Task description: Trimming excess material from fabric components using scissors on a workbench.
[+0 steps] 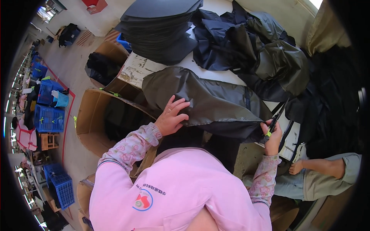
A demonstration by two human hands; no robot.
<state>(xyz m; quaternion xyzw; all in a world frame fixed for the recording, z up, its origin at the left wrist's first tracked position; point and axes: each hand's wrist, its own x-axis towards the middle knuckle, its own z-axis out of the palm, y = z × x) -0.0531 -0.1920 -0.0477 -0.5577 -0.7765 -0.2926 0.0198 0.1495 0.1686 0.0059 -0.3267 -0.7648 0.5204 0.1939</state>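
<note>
A sewn piece of shiny black fabric (208, 100) lies across the white table in front of me, its near edge hanging toward my lap. My left hand (171, 117) rests on its left part, fingers spread and a ring on one of them. At the right end, my right hand (273, 138) is closed around black scissors (276, 116) with a yellow-green tag. Their blades point up and away, a little apart. The thumb and fingertips of that hand also touch the fabric's right corner.
A tall stack of black panels (158, 30) stands at the back, beside a heap of black fabric pieces (246, 42). Open cardboard boxes (90, 119) holding dark material are at my left. Another person's hand (296, 167) is close by at right. Blue crates (49, 118) line the floor farther left.
</note>
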